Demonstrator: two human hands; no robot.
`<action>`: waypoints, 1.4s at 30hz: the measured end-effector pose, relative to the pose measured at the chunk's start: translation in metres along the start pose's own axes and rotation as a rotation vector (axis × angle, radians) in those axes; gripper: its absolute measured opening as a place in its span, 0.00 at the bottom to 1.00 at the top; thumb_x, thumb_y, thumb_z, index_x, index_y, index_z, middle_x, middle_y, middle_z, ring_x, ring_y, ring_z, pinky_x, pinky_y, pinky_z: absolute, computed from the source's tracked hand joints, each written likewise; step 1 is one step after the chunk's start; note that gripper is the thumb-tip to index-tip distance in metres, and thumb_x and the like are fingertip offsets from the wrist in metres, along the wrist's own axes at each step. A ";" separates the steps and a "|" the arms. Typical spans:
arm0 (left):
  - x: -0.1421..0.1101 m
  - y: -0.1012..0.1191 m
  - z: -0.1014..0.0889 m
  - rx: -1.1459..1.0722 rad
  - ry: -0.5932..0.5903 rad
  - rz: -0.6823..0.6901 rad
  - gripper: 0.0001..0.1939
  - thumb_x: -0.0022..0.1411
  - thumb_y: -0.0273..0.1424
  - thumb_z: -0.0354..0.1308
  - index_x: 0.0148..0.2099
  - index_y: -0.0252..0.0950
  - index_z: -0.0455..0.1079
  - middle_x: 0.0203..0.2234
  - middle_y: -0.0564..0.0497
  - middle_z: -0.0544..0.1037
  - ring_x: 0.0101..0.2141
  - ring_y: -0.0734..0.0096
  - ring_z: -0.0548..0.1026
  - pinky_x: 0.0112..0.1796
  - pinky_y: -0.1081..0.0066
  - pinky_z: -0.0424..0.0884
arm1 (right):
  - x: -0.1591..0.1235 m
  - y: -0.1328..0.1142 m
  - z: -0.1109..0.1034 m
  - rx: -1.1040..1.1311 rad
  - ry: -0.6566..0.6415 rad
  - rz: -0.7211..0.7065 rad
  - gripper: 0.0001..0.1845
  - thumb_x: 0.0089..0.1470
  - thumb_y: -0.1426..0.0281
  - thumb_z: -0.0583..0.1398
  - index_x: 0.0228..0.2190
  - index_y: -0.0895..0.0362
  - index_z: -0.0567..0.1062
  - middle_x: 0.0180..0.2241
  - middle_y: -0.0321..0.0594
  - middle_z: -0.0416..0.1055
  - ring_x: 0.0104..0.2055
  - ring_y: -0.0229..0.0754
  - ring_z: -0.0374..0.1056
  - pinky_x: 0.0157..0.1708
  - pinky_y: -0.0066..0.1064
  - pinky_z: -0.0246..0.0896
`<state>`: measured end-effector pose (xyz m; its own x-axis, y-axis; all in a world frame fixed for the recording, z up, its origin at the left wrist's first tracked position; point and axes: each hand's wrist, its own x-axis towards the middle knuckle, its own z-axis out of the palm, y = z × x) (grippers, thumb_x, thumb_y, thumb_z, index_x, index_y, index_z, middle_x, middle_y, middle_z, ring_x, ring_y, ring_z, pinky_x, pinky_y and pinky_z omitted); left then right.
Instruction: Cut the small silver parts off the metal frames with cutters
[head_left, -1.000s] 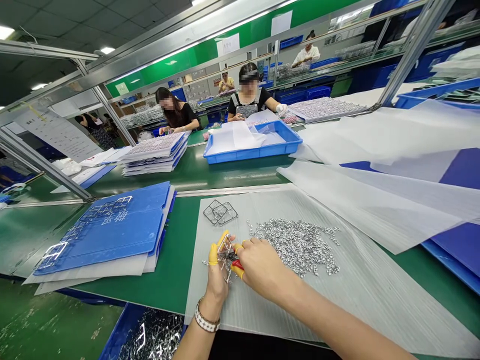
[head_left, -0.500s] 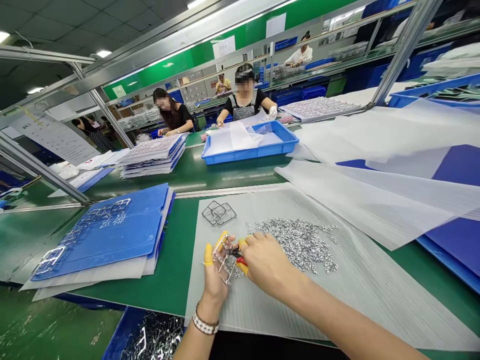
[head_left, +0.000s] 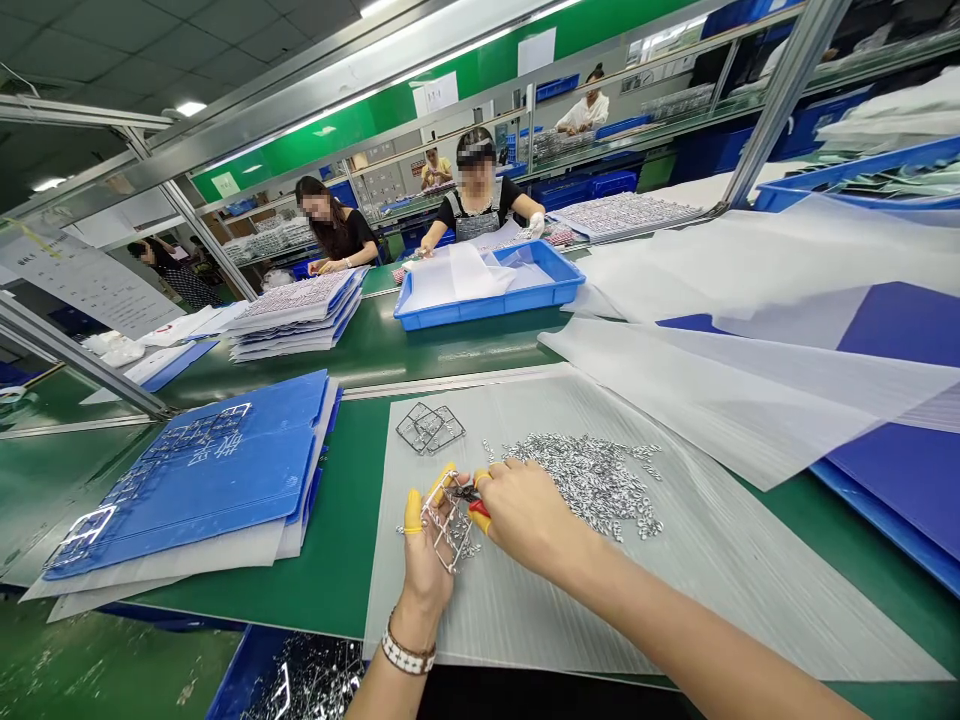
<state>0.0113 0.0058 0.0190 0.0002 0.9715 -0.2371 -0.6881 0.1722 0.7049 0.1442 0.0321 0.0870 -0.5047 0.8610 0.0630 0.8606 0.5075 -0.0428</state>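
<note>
My left hand (head_left: 429, 550), with yellow finger cots, holds a shiny silver sprue frame (head_left: 452, 540) with small parts on it. In my right hand (head_left: 529, 510) are red-handled nippers (head_left: 478, 507), fingers wrapped around the grips. The dark jaws of the nippers are at the upper right side of the frame; whether they are closed on it I cannot tell. Right of my hands a heap of small silver parts (head_left: 592, 480) lies on a translucent foam sheet (head_left: 600, 620). Two overlapping sprue frames (head_left: 430, 428) rest behind my left hand.
At left lies a stack of blue sheets (head_left: 255, 490) with more frames on top. A blue bin (head_left: 247, 670) of scraps is below the table edge. Across the bench stand a blue tray (head_left: 487, 312) and stacked sheets (head_left: 292, 320). Co-workers sit beyond; foam sheets (head_left: 750, 390) cover the right.
The whole view has shifted slightly, so the bench appears a little further left. Both hands keep hold of the sprue frame and nippers, with little other visible movement.
</note>
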 end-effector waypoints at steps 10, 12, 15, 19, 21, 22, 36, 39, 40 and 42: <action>-0.001 -0.002 0.002 0.042 0.012 0.003 0.28 0.59 0.50 0.50 0.50 0.35 0.73 0.45 0.43 0.77 0.53 0.54 0.69 0.54 0.61 0.61 | 0.001 0.002 0.003 -0.004 0.001 -0.002 0.09 0.54 0.66 0.59 0.35 0.57 0.75 0.31 0.46 0.75 0.36 0.51 0.71 0.32 0.36 0.58; -0.001 -0.002 0.002 0.051 0.011 0.006 0.28 0.59 0.50 0.49 0.51 0.36 0.73 0.45 0.43 0.77 0.53 0.54 0.69 0.54 0.61 0.60 | 0.002 0.003 0.005 -0.017 0.012 -0.020 0.08 0.54 0.67 0.59 0.34 0.57 0.75 0.31 0.46 0.75 0.34 0.49 0.71 0.31 0.35 0.58; -0.002 -0.002 0.001 0.061 -0.002 0.004 0.28 0.60 0.50 0.49 0.52 0.36 0.72 0.46 0.44 0.77 0.53 0.54 0.69 0.54 0.60 0.60 | 0.002 0.003 0.006 -0.036 0.023 -0.041 0.07 0.54 0.67 0.59 0.33 0.58 0.74 0.30 0.45 0.74 0.32 0.47 0.70 0.30 0.34 0.57; 0.000 0.002 -0.002 0.047 -0.001 0.015 0.27 0.61 0.50 0.47 0.50 0.36 0.73 0.46 0.43 0.77 0.52 0.54 0.69 0.53 0.60 0.62 | -0.003 0.005 0.008 -0.047 0.070 -0.032 0.08 0.53 0.66 0.59 0.32 0.58 0.74 0.30 0.46 0.74 0.34 0.50 0.69 0.32 0.37 0.57; 0.002 0.006 -0.003 0.006 0.016 0.013 0.27 0.61 0.50 0.47 0.49 0.36 0.73 0.45 0.43 0.77 0.49 0.55 0.71 0.50 0.60 0.65 | -0.008 0.007 0.010 -0.042 0.071 -0.016 0.09 0.53 0.65 0.60 0.32 0.59 0.75 0.31 0.46 0.74 0.35 0.51 0.69 0.33 0.38 0.57; 0.003 0.008 -0.004 -0.020 0.021 0.006 0.28 0.61 0.50 0.46 0.49 0.36 0.73 0.45 0.43 0.77 0.47 0.56 0.73 0.48 0.61 0.67 | -0.010 0.007 0.012 -0.039 0.062 -0.007 0.09 0.53 0.65 0.60 0.32 0.59 0.75 0.31 0.46 0.74 0.35 0.51 0.69 0.33 0.38 0.57; 0.002 0.010 0.002 -0.064 0.044 0.041 0.29 0.61 0.51 0.45 0.47 0.34 0.74 0.46 0.42 0.77 0.42 0.62 0.75 0.42 0.67 0.70 | -0.009 0.001 0.013 0.014 -0.033 0.010 0.11 0.53 0.64 0.59 0.33 0.60 0.76 0.32 0.48 0.74 0.37 0.52 0.69 0.35 0.38 0.57; 0.002 0.007 0.002 -0.036 0.046 0.061 0.29 0.61 0.51 0.45 0.47 0.35 0.75 0.45 0.43 0.77 0.42 0.62 0.75 0.45 0.65 0.69 | -0.009 0.000 0.014 -0.002 -0.025 0.000 0.10 0.53 0.65 0.59 0.33 0.60 0.76 0.32 0.48 0.74 0.36 0.52 0.69 0.34 0.38 0.58; 0.002 0.006 0.002 -0.028 0.046 0.066 0.28 0.61 0.51 0.45 0.47 0.35 0.75 0.45 0.43 0.77 0.42 0.62 0.75 0.46 0.65 0.68 | -0.009 0.000 0.014 -0.009 -0.021 -0.006 0.10 0.53 0.66 0.59 0.33 0.60 0.76 0.32 0.48 0.74 0.36 0.52 0.69 0.34 0.38 0.58; 0.002 0.004 0.002 -0.012 0.045 0.074 0.28 0.62 0.50 0.45 0.48 0.35 0.74 0.45 0.43 0.78 0.42 0.63 0.75 0.47 0.65 0.68 | -0.008 0.000 0.014 -0.018 -0.018 -0.017 0.09 0.53 0.67 0.59 0.32 0.60 0.76 0.32 0.48 0.74 0.35 0.52 0.69 0.33 0.38 0.58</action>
<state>0.0101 0.0086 0.0232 -0.0835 0.9730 -0.2151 -0.6933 0.0983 0.7139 0.1471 0.0258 0.0729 -0.5203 0.8528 0.0451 0.8529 0.5216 -0.0236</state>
